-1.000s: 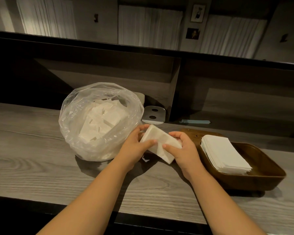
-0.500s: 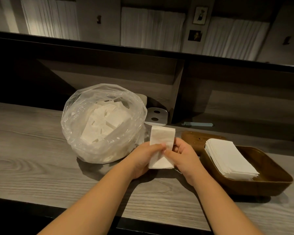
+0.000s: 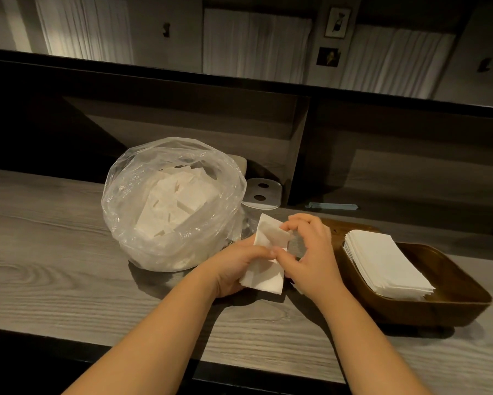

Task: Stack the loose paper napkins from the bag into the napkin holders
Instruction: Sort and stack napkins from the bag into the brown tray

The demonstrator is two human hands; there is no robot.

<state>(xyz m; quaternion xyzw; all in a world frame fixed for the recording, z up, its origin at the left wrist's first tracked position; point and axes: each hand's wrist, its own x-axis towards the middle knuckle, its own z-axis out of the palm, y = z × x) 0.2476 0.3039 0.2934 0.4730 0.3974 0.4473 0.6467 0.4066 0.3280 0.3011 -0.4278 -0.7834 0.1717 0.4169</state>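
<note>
**Q:** Where is the napkin, and what are my hands doing with it?

**A:** You hold one white paper napkin (image 3: 263, 269) above the grey wood-grain counter (image 3: 54, 266), in front of you and near its middle. Your left hand (image 3: 233, 266) grips the napkin from its left side, thumb on top and fingers curled under the lower part. Your right hand (image 3: 310, 252) pinches it from the right: the thumb meets your left thumb at the napkin's middle, while the curled fingers fold its upper corner over.

**Q:** And the bag and holder?

**A:** The clear plastic bag (image 3: 171, 206) stands just left of and behind your hands, open at the top, with loose white napkins heaped inside. The brown wooden napkin holder (image 3: 450, 303) sits just right of your right hand. A neat stack of napkins (image 3: 384, 263) lies inside it, toward its left end.
</note>
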